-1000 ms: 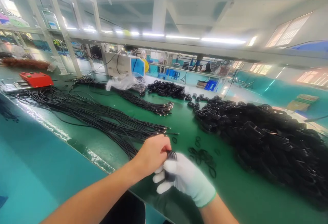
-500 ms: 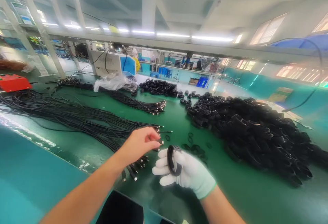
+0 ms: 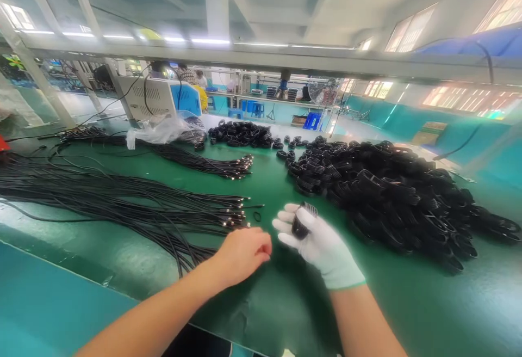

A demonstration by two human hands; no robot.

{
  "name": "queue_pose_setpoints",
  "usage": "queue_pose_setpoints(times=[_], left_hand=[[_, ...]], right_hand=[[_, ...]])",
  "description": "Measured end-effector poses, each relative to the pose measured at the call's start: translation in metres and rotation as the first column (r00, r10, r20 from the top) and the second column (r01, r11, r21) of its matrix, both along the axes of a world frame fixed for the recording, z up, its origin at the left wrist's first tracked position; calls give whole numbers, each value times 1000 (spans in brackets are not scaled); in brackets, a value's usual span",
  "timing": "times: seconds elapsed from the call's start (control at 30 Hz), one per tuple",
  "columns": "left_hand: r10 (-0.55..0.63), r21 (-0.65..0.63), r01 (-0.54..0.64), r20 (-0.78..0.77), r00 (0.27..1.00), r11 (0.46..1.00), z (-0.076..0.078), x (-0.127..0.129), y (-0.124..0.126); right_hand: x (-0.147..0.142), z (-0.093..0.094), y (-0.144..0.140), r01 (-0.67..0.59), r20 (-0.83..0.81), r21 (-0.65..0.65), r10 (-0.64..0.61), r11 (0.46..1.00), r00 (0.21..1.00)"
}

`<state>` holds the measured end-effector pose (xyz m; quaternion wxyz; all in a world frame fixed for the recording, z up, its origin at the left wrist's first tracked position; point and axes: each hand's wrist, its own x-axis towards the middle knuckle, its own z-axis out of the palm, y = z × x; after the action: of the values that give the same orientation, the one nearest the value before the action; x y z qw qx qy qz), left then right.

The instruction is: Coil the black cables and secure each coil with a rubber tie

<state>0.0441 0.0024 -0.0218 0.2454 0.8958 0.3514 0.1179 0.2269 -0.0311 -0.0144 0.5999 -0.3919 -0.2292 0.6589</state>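
My right hand [image 3: 322,245], in a white glove, holds a coiled black cable [image 3: 302,222] under its thumb, palm turned to the left. My bare left hand [image 3: 243,254] is just left of it, apart from the coil. Its fingers are curled and pressed together; whatever may be in them is hidden. Behind and left of that hand, long straight black cables [image 3: 134,196] lie side by side, their metal connectors pointing right. A small black ring [image 3: 256,216] rests on the green table [image 3: 261,313] between the cable ends and my right hand.
A big heap of coiled black cables [image 3: 383,199] covers the right side of the table. Farther back lie a smaller coil pile [image 3: 240,135], a second cable bundle [image 3: 204,162], a clear plastic bag [image 3: 163,128] and a white-and-blue machine [image 3: 157,98].
My right hand has moved up and right with the coil, turning it. My left hand has dropped lower, its fingers more curled. The whole view has shifted slightly.
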Motion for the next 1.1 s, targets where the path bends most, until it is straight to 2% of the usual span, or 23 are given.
queue_pose_setpoints(times=[0.1, 0.17, 0.2, 0.23, 0.27, 0.3, 0.37, 0.4, 0.43, 0.5, 0.57, 0.63, 0.67, 0.7, 0.77, 0.8, 0.83, 0.87, 0.9, 0.93, 1.0, 1.03, 1.1], left_hand=[[-77, -26, 77, -25, 997, 997, -16, 16, -9], [-35, -15, 34, -27, 999, 999, -20, 18, -10], [6, -45, -5, 20, 1000, 999, -19, 16, -9], [58, -128, -44, 109, 992, 991, -16, 12, -7], [129, -263, -67, 229, 965, 963, -11, 8, -5], [223, -426, -55, 356, 907, 903, -6, 4, -3], [421, -685, 68, 520, 744, 725, 3, -2, -1], [482, -741, 125, 545, 686, 660, 5, -4, -2], [518, -765, 152, 553, 652, 626, 6, -4, -3], [545, -770, 122, 544, 638, 627, 2, -1, -6], [531, -714, 17, 536, 656, 700, -4, 1, -10], [511, -625, -84, 545, 664, 776, -9, 0, -15], [512, -614, -91, 556, 655, 784, -8, -3, -17], [524, -639, -55, 576, 628, 768, -7, -7, -19], [571, -729, 131, 623, 534, 672, 1, -17, -23], [578, -749, 254, 643, 502, 612, 6, -23, -24], [559, -746, 352, 660, 502, 565, 11, -29, -23], [507, -738, 398, 668, 544, 545, 17, -35, -22], [428, -735, 385, 653, 625, 559, 22, -40, -20], [333, -727, 325, 602, 726, 605, 27, -45, -17], [146, -639, 174, 416, 897, 749, 37, -53, -12], [58, -559, 139, 320, 946, 817, 41, -56, -9], [-116, -416, 184, 183, 976, 890, 50, -60, -7]], right_hand=[[-3, -1, 0, 4, 24, 9, -4, 1000, 1000], [-5, -1, 0, 9, 63, 35, -11, 999, 998], [-8, -1, 0, 21, 100, 49, -26, 999, 995], [-10, -1, 0, 30, 147, 59, -39, 998, 988], [-14, -1, 0, 34, 196, 67, -47, 997, 980], [-19, -1, 0, 31, 239, 74, -48, 997, 970], [-29, -1, 1, 17, 300, 88, -42, 996, 953], [-35, -2, 1, 12, 322, 97, -43, 995, 946], [-41, -3, 1, 15, 335, 103, -48, 995, 941], [-51, -6, 1, 26, 329, 93, -56, 995, 943], [-57, -9, -1, 32, 283, 69, -50, 997, 958], [-58, -14, -4, -38, 105, 61, 31, 997, 994], [-57, -16, -6, -113, -12, 86, 114, 990, 993], [-56, -18, -8, -202, -128, 133, 218, 970, 967], [-52, -21, -10, -365, -256, 265, 430, 892, 866], [-50, -21, -11, -422, -243, 327, 507, 845, 827], [-49, -21, -12, -465, -205, 376, 561, 802, 802], [-48, -20, -13, -500, -151, 405, 595, 765, 789], [-48, -18, -13, -532, -85, 413, 613, 739, 786], [-49, -16, -14, -558, -16, 404, 615, 725, 788], [-50, -13, -15, -581, 79, 352, 595, 734, 800], [-51, -11, -16, -579, 99, 325, 581, 748, 808], [-51, -10, -16, -566, 80, 306, 572, 766, 817]])
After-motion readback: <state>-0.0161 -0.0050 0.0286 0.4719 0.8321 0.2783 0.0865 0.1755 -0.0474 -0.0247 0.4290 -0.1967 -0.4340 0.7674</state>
